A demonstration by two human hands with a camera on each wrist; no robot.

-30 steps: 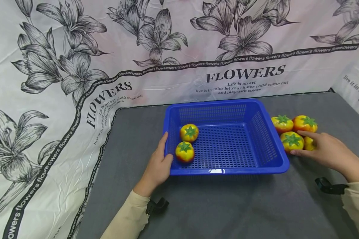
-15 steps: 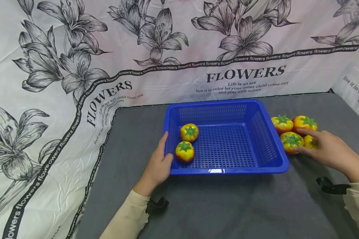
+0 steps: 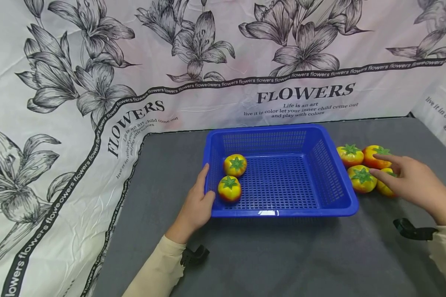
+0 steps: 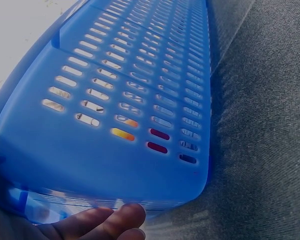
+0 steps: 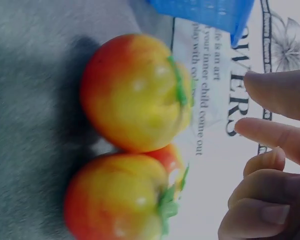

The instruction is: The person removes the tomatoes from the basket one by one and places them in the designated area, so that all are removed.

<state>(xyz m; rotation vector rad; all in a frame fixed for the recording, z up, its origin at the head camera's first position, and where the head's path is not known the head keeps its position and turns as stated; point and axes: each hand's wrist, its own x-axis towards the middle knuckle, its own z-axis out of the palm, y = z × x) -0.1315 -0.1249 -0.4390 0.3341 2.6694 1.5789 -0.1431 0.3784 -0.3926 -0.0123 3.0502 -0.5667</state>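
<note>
A blue perforated plastic basket (image 3: 278, 212) stands on the grey table. My left hand (image 3: 195, 206) grips its left rim, thumb over the edge; the left wrist view shows fingertips (image 4: 130, 215) against its outer side. Two yellow-red tomatoes (image 3: 235, 165) with green star-shaped tops lie inside by the left wall. Right of the basket sits a cluster of several more tomatoes (image 3: 362, 179). Over that cluster hovers my right hand (image 3: 412, 177), thumb and forefinger spread, partly covering the rightmost tomato (image 3: 384, 187). The right wrist view has the hand apart from the tomatoes (image 5: 135, 95).
A white cloth (image 3: 208, 107) with flower prints and lettering hangs behind and to the left of the table (image 3: 267, 255). The tomato cluster lies close against the basket's right side. Black straps sit on both wrists.
My right hand has lifted slightly and drawn right, off the tomatoes, uncovering more of the rightmost one. The left hand and basket have stayed put.
</note>
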